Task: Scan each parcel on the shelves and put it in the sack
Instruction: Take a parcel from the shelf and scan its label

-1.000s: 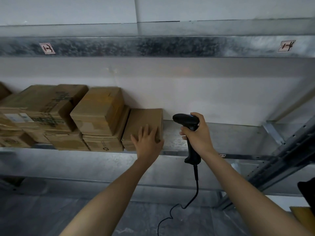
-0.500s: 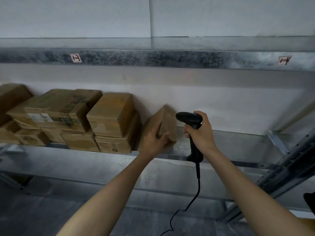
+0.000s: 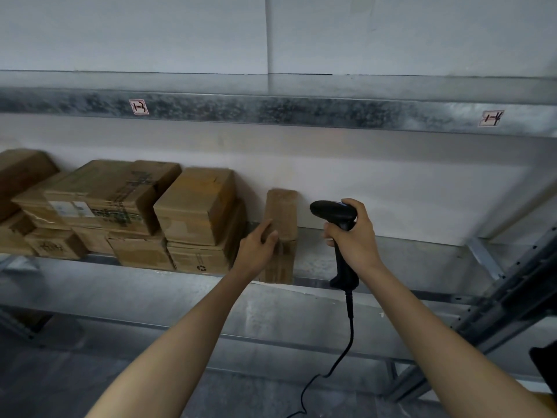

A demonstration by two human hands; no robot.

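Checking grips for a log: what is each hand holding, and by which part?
Left hand grips the upright parcel by its left side, near the middle. Right hand holds the scanner by its handle.

Parcel (image 3: 281,233) tipped from flat onto edge by left hand (image 3: 256,251).

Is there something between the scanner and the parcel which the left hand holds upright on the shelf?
Nothing visible. The scanner in the right hand sits just right of the upright parcel, with only open air between them; the left hand grips the parcel's opposite side.
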